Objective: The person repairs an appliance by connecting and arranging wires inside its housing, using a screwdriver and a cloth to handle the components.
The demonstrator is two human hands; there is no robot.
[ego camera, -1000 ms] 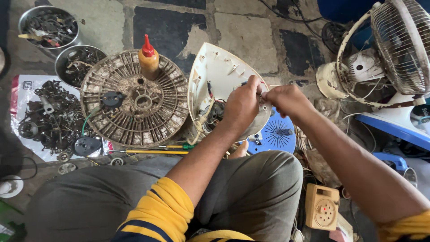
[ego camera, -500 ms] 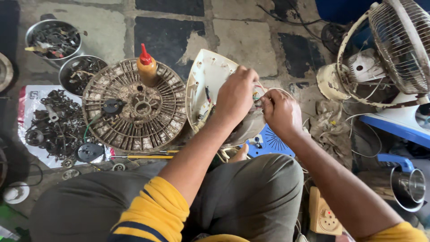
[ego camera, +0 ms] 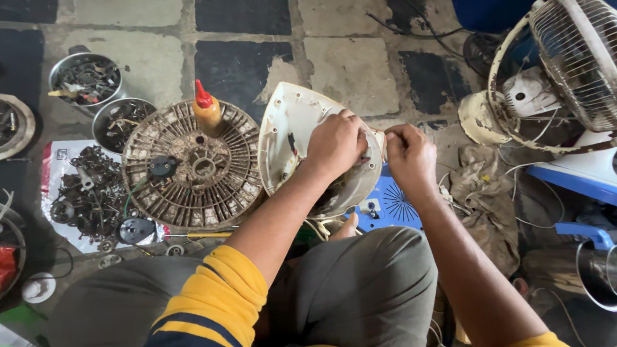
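Left hand is gripping the rim of the cream-white, shield-shaped plastic housing shell, fingers clenched over its edge and pinning it tilted against the knee. The shell is sitting between the lap and the round, dirty, ribbed plastic grille disc, its left edge just beside the disc. Right hand is closed in a pinch at the shell's right rim, just beside the left hand; what it is pinching is too small to tell, maybe a small fitting or wire end.

Judgement: this reads as mid-disassembly or refit at the shell's rim, with the left hand bracing and the right working a small part. Next move is likely calling for a steady brace plus a fine pull or twist at that same spot.

Room: tight on the left, where an orange squeeze bottle with a red nozzle is standing on the disc and could tip if the shell swings. On the right, a wire-caged fan with loose wires is crowding the floor. A blue plastic piece is lying under the hands. Open tiled floor is available ahead.
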